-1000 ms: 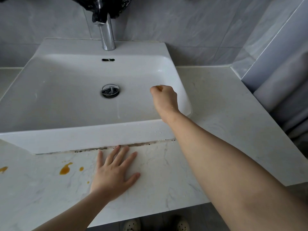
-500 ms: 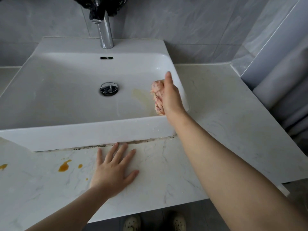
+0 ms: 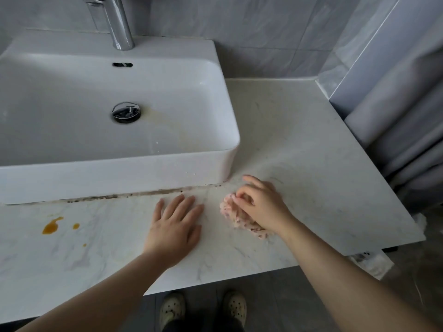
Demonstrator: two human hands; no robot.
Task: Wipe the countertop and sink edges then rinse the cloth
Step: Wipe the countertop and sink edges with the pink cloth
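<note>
A pale marble countertop (image 3: 299, 144) carries a white rectangular sink (image 3: 119, 173) with a chrome faucet (image 3: 115, 22) and a drain (image 3: 126, 112). My right hand (image 3: 261, 207) presses a crumpled pink cloth (image 3: 236, 215) onto the counter just in front of the sink's right corner. My left hand (image 3: 176, 224) lies flat on the counter, fingers spread, left of the cloth. Orange spill drops (image 3: 51, 226) sit on the counter at the left. A yellowish streak (image 3: 165, 121) runs across the basin floor right of the drain. Dark grime (image 3: 124, 196) lines the sink's front base.
Grey tiled wall stands behind the sink. A grey curtain (image 3: 407, 130) hangs at the right beside a raised ledge (image 3: 335, 92). The counter's front edge runs below my hands, with my shoes (image 3: 203, 310) on the floor underneath.
My right hand has come out of the basin with the cloth and set it down on the counter in front of the sink's right corner. The left hand has stayed flat.
</note>
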